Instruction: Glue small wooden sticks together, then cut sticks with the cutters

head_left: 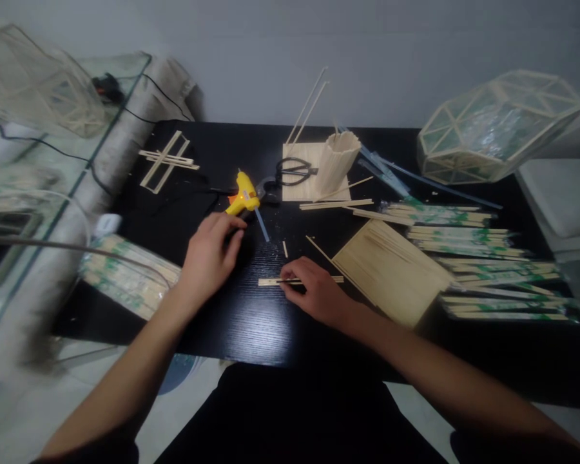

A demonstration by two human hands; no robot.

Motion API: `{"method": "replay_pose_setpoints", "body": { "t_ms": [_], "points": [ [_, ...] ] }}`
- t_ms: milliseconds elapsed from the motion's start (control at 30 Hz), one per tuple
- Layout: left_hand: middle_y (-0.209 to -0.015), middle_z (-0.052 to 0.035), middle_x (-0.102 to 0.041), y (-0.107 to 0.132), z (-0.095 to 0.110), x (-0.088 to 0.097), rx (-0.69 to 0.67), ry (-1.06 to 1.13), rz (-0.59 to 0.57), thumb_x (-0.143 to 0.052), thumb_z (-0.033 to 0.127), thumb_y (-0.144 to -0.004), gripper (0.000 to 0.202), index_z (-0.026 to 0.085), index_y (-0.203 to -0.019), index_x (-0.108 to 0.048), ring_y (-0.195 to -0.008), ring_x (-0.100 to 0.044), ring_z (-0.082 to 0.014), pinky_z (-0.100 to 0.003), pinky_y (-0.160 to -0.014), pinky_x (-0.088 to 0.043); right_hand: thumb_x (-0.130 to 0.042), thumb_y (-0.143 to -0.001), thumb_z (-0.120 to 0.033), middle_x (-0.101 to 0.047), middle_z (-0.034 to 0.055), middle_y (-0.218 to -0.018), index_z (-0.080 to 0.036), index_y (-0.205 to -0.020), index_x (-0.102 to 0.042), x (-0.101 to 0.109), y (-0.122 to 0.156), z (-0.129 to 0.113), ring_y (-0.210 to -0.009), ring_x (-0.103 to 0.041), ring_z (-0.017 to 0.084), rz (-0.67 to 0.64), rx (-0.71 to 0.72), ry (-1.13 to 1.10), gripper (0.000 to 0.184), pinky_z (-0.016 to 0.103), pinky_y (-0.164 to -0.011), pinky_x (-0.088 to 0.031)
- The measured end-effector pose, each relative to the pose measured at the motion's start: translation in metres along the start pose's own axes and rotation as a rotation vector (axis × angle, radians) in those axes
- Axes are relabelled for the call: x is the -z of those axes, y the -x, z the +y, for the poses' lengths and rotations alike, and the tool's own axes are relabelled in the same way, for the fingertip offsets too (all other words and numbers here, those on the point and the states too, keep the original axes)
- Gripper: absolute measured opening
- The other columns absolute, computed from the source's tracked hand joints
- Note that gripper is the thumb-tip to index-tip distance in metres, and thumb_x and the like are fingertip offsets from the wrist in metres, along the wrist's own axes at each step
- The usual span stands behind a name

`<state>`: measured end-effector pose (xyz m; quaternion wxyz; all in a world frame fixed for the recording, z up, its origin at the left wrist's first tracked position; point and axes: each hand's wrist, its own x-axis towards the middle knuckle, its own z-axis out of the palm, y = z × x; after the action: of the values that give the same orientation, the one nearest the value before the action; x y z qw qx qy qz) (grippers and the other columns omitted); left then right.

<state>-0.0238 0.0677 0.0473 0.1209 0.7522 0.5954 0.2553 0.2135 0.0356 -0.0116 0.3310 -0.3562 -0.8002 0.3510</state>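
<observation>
My left hand (215,248) rests by the handle of a yellow hot glue gun (245,191), its fingers curved and the thumb apart. Nothing shows between them; whether they touch the handle is unclear. The gun lies on the table with a clear glue stick (261,225) poking out of its back. My right hand (309,287) is closed at the fingertips on short flat wooden sticks (268,282) lying crosswise before me. A thin dark line shows along the sticks at the fingers; I cannot make out what it is. Just beyond lies a small stick piece (285,249).
Scissors (294,171) and a round stick-built holder (338,164) sit on a square wooden panel (294,190). A larger panel (391,270) lies right, beside several wrapped stick packs (464,235). Stick frames (167,161) lie left. A geometric lantern-like frame (497,129) stands back right.
</observation>
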Motion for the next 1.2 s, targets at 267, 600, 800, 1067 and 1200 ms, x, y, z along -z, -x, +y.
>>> {"method": "replay_pose_setpoints", "body": {
  "t_ms": [267, 600, 800, 1067, 1200],
  "points": [
    [-0.107, -0.0063, -0.066, 0.068, 0.010, -0.020, -0.066, 0.158, -0.193, -0.059, 0.028, -0.099, 0.016, 0.021, -0.112, -0.064, -0.105, -0.063, -0.0218, -0.038, -0.093, -0.052, -0.062, -0.092, -0.010, -0.067, 0.0037, -0.092, -0.022, -0.097, -0.059, 0.000, 0.000, -0.001, -0.089, -0.064, 0.019, 0.005, -0.009, -0.001, 0.013, 0.034, -0.082, -0.054],
    [-0.103, -0.0048, -0.064, 0.067, 0.008, -0.022, -0.093, 0.173, -0.232, -0.058, 0.022, -0.098, 0.008, 0.020, -0.105, -0.063, -0.101, -0.061, -0.0210, -0.038, -0.091, -0.050, -0.062, -0.093, -0.012, -0.067, 0.0032, -0.091, -0.022, -0.096, -0.059, 0.001, 0.000, -0.001, -0.088, -0.063, 0.019, 0.002, -0.015, 0.014, 0.011, 0.033, -0.080, -0.052],
    [-0.105, -0.0049, -0.063, 0.065, 0.005, -0.018, -0.101, 0.195, -0.278, -0.058, 0.024, -0.101, 0.013, 0.021, -0.110, -0.066, -0.103, -0.060, -0.0201, -0.037, -0.092, -0.050, -0.063, -0.093, -0.010, -0.067, 0.0032, -0.091, -0.021, -0.096, -0.059, 0.001, 0.000, -0.001, -0.088, -0.063, 0.018, 0.008, 0.004, 0.013, 0.013, 0.032, -0.080, -0.052],
    [-0.103, -0.0043, -0.065, 0.062, 0.000, -0.016, -0.110, 0.233, -0.322, -0.059, 0.026, -0.101, 0.013, 0.022, -0.108, -0.069, -0.100, -0.061, -0.0192, -0.034, -0.089, -0.050, -0.063, -0.093, -0.009, -0.067, 0.0033, -0.091, -0.021, -0.096, -0.060, 0.001, -0.001, -0.002, -0.087, -0.063, 0.019, 0.014, 0.022, 0.016, 0.013, 0.032, -0.080, -0.052],
    [-0.103, -0.0043, -0.065, 0.061, 0.000, -0.016, -0.110, 0.246, -0.318, -0.060, 0.027, -0.101, 0.013, 0.021, -0.108, -0.069, -0.099, -0.062, -0.0193, -0.035, -0.090, -0.050, -0.064, -0.093, -0.009, -0.067, 0.0034, -0.091, -0.021, -0.096, -0.060, 0.002, -0.001, -0.003, -0.087, -0.063, 0.018, 0.015, 0.025, 0.022, 0.013, 0.032, -0.079, -0.053]
  ]
}}
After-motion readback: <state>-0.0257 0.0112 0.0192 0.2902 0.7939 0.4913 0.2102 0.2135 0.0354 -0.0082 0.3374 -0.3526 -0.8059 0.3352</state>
